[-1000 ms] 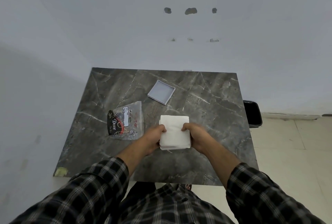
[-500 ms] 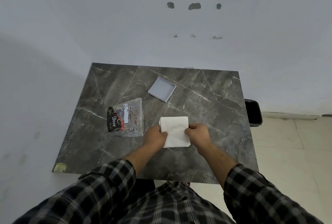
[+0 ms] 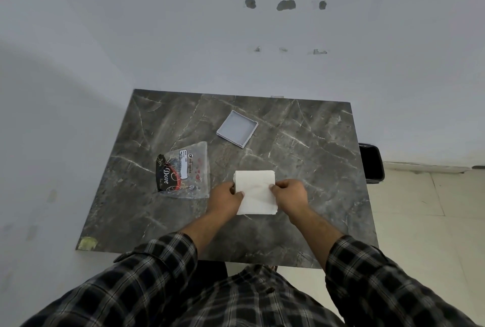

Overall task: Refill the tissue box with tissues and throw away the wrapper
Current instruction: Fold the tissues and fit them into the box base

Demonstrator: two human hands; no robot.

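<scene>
A white stack of tissues point(image 3: 256, 191) lies on the dark marble table point(image 3: 315, 169), held from both sides. My left hand point(image 3: 225, 199) grips its left edge and my right hand point(image 3: 288, 194) grips its right edge. A shallow grey tissue box tray point(image 3: 237, 132) sits open and empty farther back, apart from both hands. The clear plastic wrapper point(image 3: 183, 170) with black and red print lies flat to the left of the tissues.
A black bin point(image 3: 371, 161) stands on the floor past the table's right edge. A wall runs close behind the table and along its left. A bit of yellowish tape point(image 3: 88, 243) marks the front left corner.
Both hands have shifted the tissue stack slightly away from me, and their grip has moved up toward the stack's middle. The view has tilted a little.
</scene>
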